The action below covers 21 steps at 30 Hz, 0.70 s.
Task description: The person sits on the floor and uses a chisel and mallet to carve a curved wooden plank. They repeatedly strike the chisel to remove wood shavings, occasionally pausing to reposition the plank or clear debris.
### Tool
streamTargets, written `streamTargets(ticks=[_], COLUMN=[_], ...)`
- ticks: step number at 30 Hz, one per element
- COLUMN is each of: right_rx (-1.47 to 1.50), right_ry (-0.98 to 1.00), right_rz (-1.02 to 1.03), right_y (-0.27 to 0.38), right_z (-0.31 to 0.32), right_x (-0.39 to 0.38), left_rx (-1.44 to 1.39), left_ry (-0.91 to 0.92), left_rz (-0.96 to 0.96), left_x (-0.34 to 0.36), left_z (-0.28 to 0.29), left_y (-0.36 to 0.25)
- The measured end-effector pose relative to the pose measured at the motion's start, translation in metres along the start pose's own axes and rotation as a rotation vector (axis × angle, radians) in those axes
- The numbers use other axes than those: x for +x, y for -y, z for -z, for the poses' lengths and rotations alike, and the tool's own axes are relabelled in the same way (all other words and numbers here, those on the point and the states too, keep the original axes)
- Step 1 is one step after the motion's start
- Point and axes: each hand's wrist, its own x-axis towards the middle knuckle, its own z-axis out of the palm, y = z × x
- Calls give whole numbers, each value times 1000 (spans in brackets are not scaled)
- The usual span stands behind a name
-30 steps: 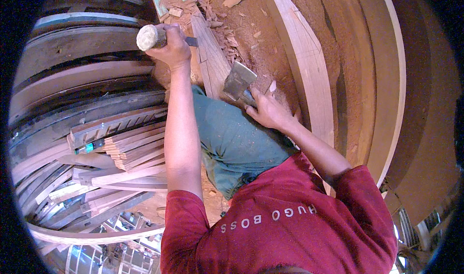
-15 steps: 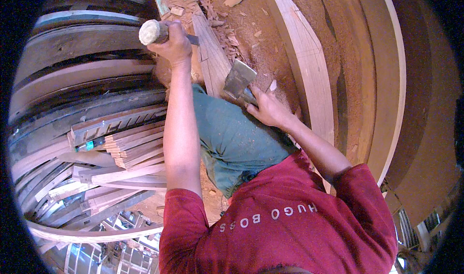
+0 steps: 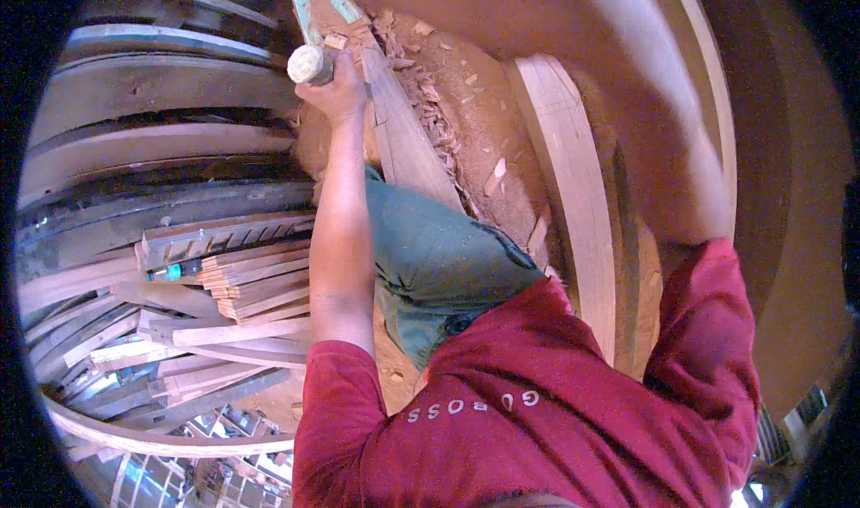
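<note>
My left hand [image 3: 340,94] is closed round the handle of a chisel [image 3: 310,64], whose pale, flattened butt end points up. The chisel's blade is hidden by the hand. Beneath and beyond the hand lies a long timber [image 3: 405,145] with pencil lines on it, one end against my green trousers [image 3: 448,239]. My right forearm [image 3: 667,105] is raised and smeared by motion across the upper right. The right hand itself lies outside the picture, so what it holds is hidden.
Wood chips [image 3: 430,105] and sawdust cover the ground beside the timber. Another curved plank [image 3: 573,159] lies to the right. Stacked boards [image 3: 179,150] fill the left side, with a pile of cut wood strips [image 3: 260,279] and a green-capped bottle [image 3: 170,271] below them.
My right hand, which held a metal-headed hatchet low by the timber, has swung up out of the picture. My left hand with the chisel has shifted slightly right and down in view.
</note>
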Motion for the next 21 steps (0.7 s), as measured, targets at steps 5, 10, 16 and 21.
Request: streamTargets(ticks=[5, 10, 16, 21], right_rx=[96, -280, -147, -204], right_ry=[342, 591, 324, 632], right_rz=[-72, -361, -342, -562], right_y=[-44, -28, 10, -25], right_z=[-53, -27, -28, -31], right_x=[-44, -50, -16, -67], left_rx=[-61, -153, 119, -140], left_ry=[8, 115, 223, 177], left_rz=[-28, -77, -320, 22], left_x=[-3, -8, -2, -6], left_z=[-12, -32, -7, -19], left_y=[7, -18, -1, -16])
